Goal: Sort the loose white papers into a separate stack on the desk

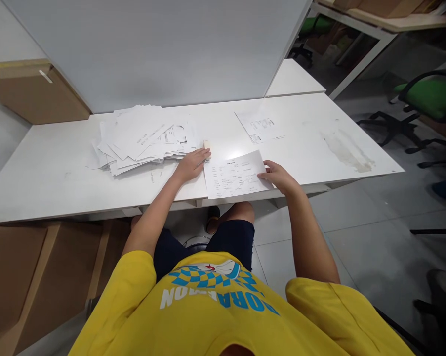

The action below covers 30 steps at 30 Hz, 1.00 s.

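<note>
A printed sheet of paper (233, 176) lies at the front edge of the white table (52, 168). My right hand (278, 177) pinches the sheet's right edge, fingers closed on it. My left hand (193, 164) rests flat on the table just left of the sheet, fingers stretched out beside a small pale object (207, 144). A messy pile of printed papers (144, 137) spreads to the left of that hand. A single sheet (260, 125) lies farther back on the right.
A white partition panel (156, 49) stands behind the table. Cardboard boxes (33, 91) sit at the far left and below the table's left side. A green office chair (430, 96) stands on the tiled floor at right. A smear marks the table's right end.
</note>
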Motion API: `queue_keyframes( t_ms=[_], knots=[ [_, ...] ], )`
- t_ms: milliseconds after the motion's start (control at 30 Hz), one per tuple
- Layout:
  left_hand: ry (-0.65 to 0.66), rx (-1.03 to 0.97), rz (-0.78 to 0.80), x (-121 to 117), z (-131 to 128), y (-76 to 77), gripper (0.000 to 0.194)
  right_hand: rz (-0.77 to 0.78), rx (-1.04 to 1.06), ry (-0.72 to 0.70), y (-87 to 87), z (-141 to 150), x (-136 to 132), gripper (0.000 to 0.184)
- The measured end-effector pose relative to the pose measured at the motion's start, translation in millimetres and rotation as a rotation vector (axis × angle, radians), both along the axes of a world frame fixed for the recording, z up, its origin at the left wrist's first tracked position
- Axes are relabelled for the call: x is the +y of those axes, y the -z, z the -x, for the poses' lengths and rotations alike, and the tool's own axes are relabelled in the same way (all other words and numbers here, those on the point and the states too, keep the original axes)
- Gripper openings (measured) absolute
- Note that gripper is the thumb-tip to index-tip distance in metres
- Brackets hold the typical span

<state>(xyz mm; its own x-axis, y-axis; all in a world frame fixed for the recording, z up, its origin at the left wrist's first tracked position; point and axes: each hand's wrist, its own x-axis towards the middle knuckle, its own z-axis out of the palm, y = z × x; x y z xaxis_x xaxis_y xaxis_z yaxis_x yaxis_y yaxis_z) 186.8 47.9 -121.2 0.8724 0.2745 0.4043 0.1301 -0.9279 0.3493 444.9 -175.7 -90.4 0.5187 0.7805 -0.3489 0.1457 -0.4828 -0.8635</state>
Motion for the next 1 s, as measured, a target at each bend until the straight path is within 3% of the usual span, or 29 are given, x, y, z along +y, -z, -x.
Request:
queue_keyframes(
  t_ms=[367, 533, 700, 1000],
  knots=[
    [-0.058, 0.015, 0.074, -1.1, -2.4, -0.5, 0.052, -0.032, 0.028, 0.028, 1.4, -4.7, 1.9, 0.042],
    [-0.123, 0.054, 0.008, -3.5, -4.1, -2.2, 0.055, -0.013, 0.014, 0.028, 7.6, -2.8, 2.4, 0.041],
    [-0.094, 0.083, -0.095, -6.9, -4.7, -4.3, 0.052, -0.043, 0.051, 0.032, 14.9, -3.2, 1.2, 0.040],
    [-0.098, 0.018, -0.100, -4.9, -4.9, 0.4, 0.048, -0.080, 0.006, 0.052, 19.5, 3.4, -1.3, 0.040]
  ],
)
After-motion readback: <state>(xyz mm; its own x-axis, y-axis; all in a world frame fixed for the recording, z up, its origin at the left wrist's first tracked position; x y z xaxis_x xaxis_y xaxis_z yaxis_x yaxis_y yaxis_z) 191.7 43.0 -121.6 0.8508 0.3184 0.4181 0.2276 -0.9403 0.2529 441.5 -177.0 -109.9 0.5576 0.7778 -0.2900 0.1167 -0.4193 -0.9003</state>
